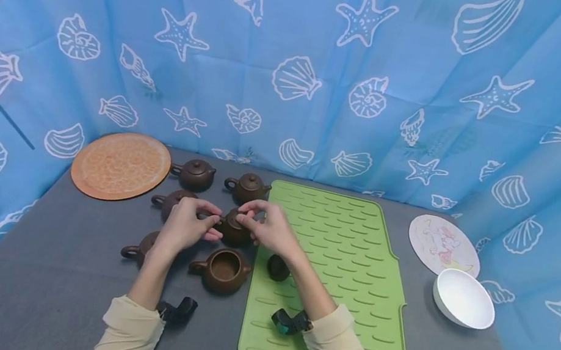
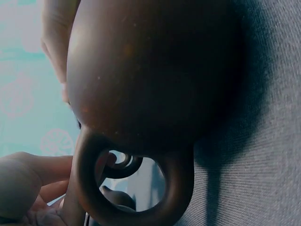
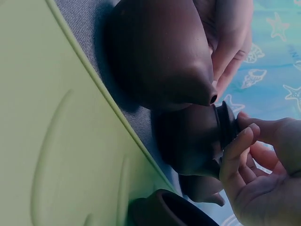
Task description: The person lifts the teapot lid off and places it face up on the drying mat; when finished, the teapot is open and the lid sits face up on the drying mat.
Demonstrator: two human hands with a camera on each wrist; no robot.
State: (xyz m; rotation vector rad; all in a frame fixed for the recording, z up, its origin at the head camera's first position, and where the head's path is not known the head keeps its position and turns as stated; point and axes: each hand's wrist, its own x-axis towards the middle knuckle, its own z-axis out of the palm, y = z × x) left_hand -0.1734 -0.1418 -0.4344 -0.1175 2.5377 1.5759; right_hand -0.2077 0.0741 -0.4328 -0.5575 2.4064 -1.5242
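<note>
Teapots (image 1: 233, 230): six brown; mat (image 1: 355, 262): one; plates: two; bowl (image 1: 463, 298): one.

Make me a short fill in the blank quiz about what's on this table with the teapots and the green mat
1. Both hands meet at a brown ____ beside the green mat.
2. The right hand pinches that pot's ____ at the top.
3. The pot nearest the person has no lid and stands ____.
4. The white bowl sits to the ____ of the mat.

Missing words: teapot; lid; open; right
</note>
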